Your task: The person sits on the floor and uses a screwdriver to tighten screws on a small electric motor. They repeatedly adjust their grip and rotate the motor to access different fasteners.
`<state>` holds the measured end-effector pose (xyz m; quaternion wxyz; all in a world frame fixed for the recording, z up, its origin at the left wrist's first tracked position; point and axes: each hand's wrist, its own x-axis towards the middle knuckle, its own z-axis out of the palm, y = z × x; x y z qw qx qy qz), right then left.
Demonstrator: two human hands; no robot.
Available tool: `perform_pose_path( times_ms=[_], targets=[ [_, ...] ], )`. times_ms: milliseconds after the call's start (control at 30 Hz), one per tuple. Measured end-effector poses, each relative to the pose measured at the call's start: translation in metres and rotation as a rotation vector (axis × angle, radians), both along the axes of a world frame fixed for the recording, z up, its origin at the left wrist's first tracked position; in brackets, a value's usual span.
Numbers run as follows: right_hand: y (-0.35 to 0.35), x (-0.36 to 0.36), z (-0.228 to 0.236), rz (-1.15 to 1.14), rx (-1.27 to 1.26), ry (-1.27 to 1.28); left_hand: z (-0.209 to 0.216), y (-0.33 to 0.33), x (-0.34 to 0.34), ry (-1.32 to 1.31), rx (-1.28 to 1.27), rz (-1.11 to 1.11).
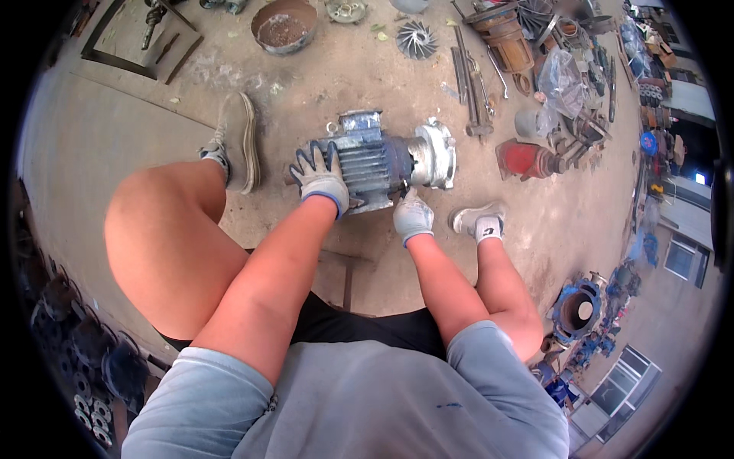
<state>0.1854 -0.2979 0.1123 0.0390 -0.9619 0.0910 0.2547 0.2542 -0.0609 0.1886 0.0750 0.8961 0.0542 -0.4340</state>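
Observation:
On the concrete floor in front of me lies an electric motor (361, 164) with cooling fins, its blue and silver paint worn. A silver round flanged casting (437, 155) sits at its right end. My left hand (321, 177), in a pale glove with dark fingertips, rests on the motor's left end with its fingers spread. My right hand (414, 216), gloved too, is at the motor's near side by the casting. Its fingers are curled together around a small dark part that I cannot make out.
A red jack-like tool (521, 159) stands to the right. Beyond the motor lie a hammer (479, 128), a finned impeller (417, 40) and a rusty bowl (284, 29). Metal parts and a clear plastic bag (562, 80) crowd the far right. My shoes (243, 141) flank the motor.

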Motion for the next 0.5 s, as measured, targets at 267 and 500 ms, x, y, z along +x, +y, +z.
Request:
perform_pose_path(
  times_ms=[267,500],
  targets=[
    [-0.005,0.009,0.01,-0.106,0.077,0.069,-0.002,0.008,-0.002,0.003,-0.008,0.019],
    [-0.024,-0.007,0.013,-0.181,0.276,0.029,-0.002,0.007,0.0,0.003,-0.012,0.033]
  ],
)
